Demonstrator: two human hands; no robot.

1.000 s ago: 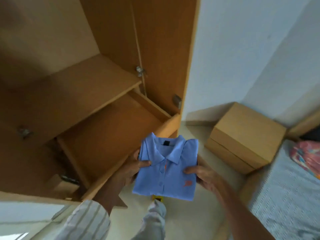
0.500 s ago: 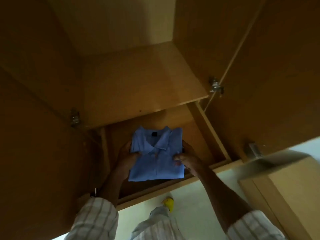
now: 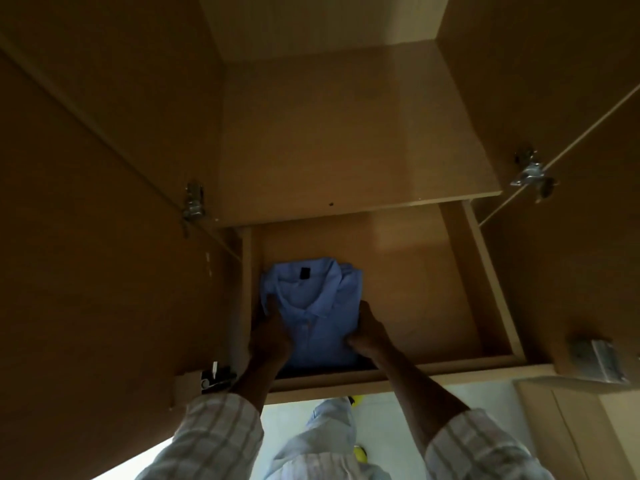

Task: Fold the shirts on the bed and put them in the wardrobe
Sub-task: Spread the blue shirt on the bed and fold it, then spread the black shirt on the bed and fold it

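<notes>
Lowered from mid-air a second ago, the folded blue shirt (image 3: 313,313) now lies in the wardrobe's lower compartment (image 3: 433,289), against its left wall, so this one is all but stowed. Going left to right: the left hand (image 3: 272,336) curls its grip over the shirt's left edge, and the right hand (image 3: 369,332) pinches its right edge. Collar points to the wardrobe's back; the long axis runs front to back.

Wardrobe (image 3: 346,133) smooth light wood, slight sheen; hinges (image 3: 528,173) shiny metal; blue shirt (image 3: 311,299) soft matt cloth.
</notes>
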